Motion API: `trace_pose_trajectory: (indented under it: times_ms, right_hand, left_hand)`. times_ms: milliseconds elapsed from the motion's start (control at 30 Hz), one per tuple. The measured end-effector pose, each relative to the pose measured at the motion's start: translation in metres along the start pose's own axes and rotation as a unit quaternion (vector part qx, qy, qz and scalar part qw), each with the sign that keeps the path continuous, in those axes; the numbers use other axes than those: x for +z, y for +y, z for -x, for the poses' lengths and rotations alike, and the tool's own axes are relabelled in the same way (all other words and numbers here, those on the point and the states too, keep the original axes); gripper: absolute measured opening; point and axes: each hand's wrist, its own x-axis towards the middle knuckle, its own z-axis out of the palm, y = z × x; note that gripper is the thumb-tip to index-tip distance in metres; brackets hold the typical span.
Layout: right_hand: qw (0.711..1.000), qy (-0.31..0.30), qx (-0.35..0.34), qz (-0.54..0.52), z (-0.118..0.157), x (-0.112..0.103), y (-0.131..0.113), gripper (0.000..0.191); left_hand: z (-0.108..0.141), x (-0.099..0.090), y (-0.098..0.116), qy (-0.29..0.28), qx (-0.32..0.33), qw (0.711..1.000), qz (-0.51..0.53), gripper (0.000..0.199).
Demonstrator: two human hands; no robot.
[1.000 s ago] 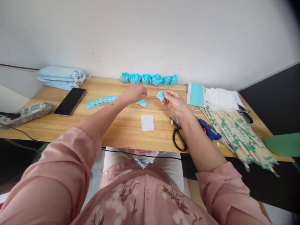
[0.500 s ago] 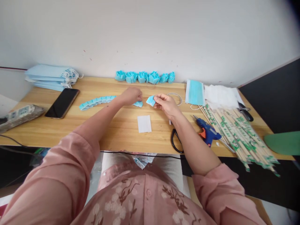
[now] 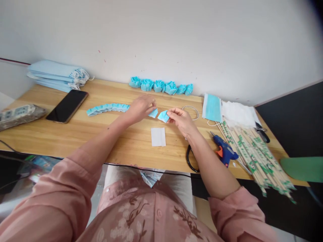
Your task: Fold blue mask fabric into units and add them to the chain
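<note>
My right hand (image 3: 180,119) pinches a small folded piece of blue mask fabric (image 3: 163,116) between thumb and fingertips, its pointed end facing left. Just left of it, my left hand (image 3: 141,108) has its thumb and fingers closed at another folded blue piece (image 3: 153,113) close to the table. From my left hand a row of overlapping folded blue pieces (image 3: 108,108) runs leftward; the hand hides part of it. In front of both hands lies a white square (image 3: 158,137). Black scissor handles (image 3: 188,159) show beside my right forearm, which covers the rest.
Several blue fabric flowers (image 3: 158,86) line the wall. Stacked masks (image 3: 55,75) and a phone (image 3: 67,106) lie left. Rightward are a tape roll (image 3: 197,112), a mask (image 3: 212,107), white sheets (image 3: 239,114), a blue glue gun (image 3: 224,149), wrapped chopsticks (image 3: 252,151) and a green container (image 3: 301,169).
My left thumb has come down to the blue piece beside it. My right hand has lowered slightly, still pinching its folded piece. The whole view has shifted a little.
</note>
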Motion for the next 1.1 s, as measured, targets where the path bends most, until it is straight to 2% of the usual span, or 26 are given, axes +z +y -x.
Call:
trace_pose_trajectory:
  times_ms: [233, 500, 833, 1100]
  right_hand:
    - [1.000, -0.012, 0.008, 0.008, 0.004, 0.004, -0.003, 0.032]
    - [0.999, -0.019, 0.007, 0.045, 0.005, 0.003, -0.002, 0.031]
    - [0.998, -0.015, 0.010, 0.067, 0.005, 0.007, -0.001, 0.043]
    - [0.995, -0.006, -0.021, 0.095, 0.005, 0.007, 0.000, 0.036]
  left_hand:
    - [-0.001, 0.002, 0.001, 0.023, 0.018, 0.999, 0.038, 0.012]
    - [0.000, 0.003, 0.003, -0.002, 0.029, 0.998, 0.063, 0.014]
    - [0.000, 0.010, 0.005, 0.045, 0.034, 0.994, 0.090, 0.018]
    - [0.002, 0.012, 0.007, 0.041, 0.039, 0.994, 0.098, 0.021]
